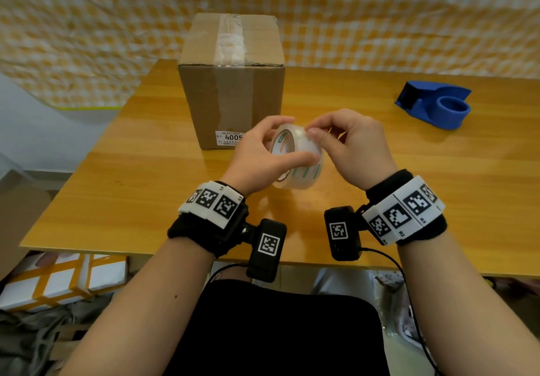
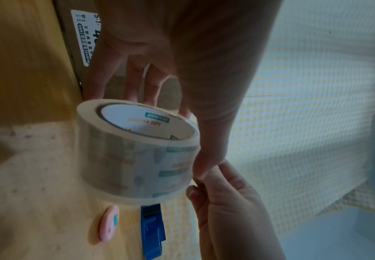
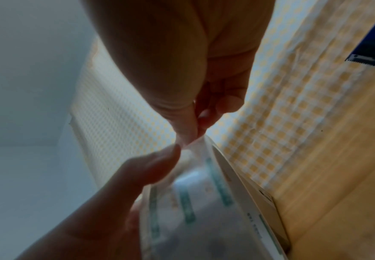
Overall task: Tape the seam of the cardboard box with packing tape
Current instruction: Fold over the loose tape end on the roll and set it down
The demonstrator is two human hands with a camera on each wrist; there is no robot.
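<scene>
My left hand grips the tape roll, fingers curled round it, above the table just in front of the box. My right hand pinches at the roll's top, thumb against fingertip.

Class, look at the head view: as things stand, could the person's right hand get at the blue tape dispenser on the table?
Probably yes, once freed. The blue tape dispenser stands on the table on the right hand's side, nothing between them. But that hand is pinching the edge of the tape roll, which the left hand holds.
</scene>
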